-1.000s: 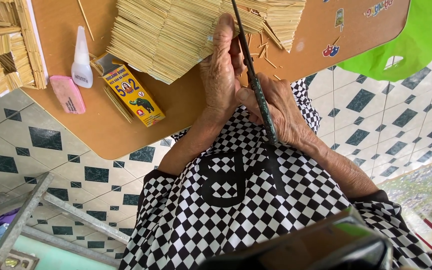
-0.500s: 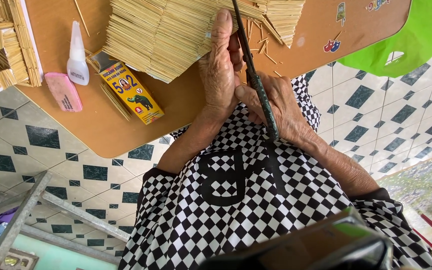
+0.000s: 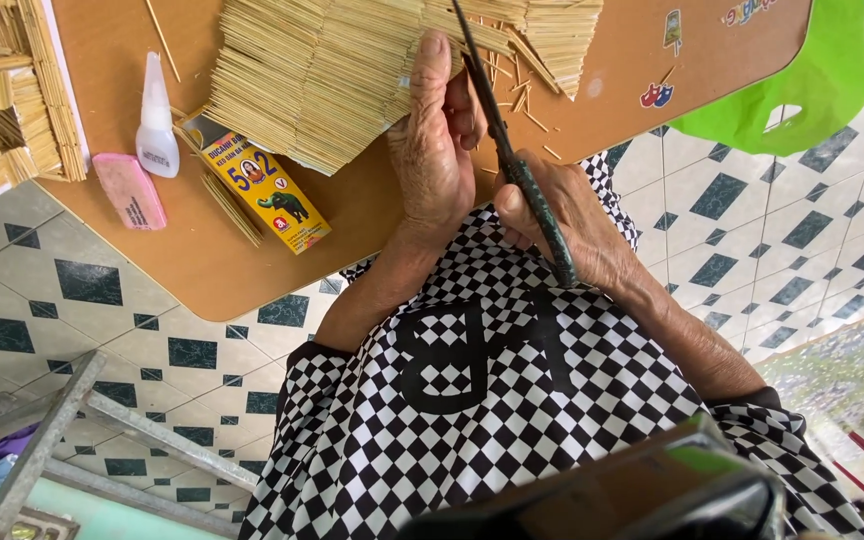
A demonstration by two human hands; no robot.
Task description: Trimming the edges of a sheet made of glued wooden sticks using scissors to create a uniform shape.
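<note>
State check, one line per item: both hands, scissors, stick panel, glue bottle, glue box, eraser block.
left hand: pressed flat on the stick panel
right hand: gripping the scissors
scissors: held, blades at panel edge; open or closed unclear
stick panel: flat on board
glue bottle: capped, lying down
glue box: lying flat
pink block: flat, untouched

Left hand [image 3: 432, 150] flat, right hand [image 3: 562, 215] clenched

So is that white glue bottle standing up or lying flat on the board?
Lying flat. The white glue bottle rests on its side on the brown board, nozzle pointing toward the board's far edge, beside the pink eraser-like block.
</note>
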